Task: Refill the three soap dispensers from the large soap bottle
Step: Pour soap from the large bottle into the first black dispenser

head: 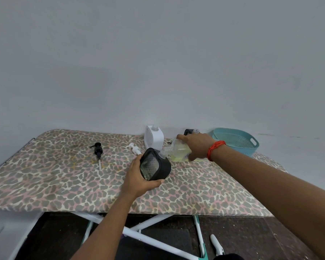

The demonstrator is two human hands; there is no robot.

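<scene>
My left hand [137, 177] grips a black soap dispenser [155, 165] with a clear ribbed window, tilted above the table. My right hand [197, 145] holds the large clear soap bottle [178, 150], tipped on its side with yellow-green soap inside; its neck meets the black dispenser's opening. Behind them a white dispenser [154, 137] stands upright with its top off. A second black dispenser [190, 131], also uncapped, shows partly behind my right hand. A black pump [98, 152] and a white pump [134, 149] lie loose on the cloth.
The work surface is an ironing board with a leopard-print cover [64, 184] against a grey wall. A teal strainer basket [236, 140] sits at the back right. White and teal board legs [148, 233] cross over the dark floor below.
</scene>
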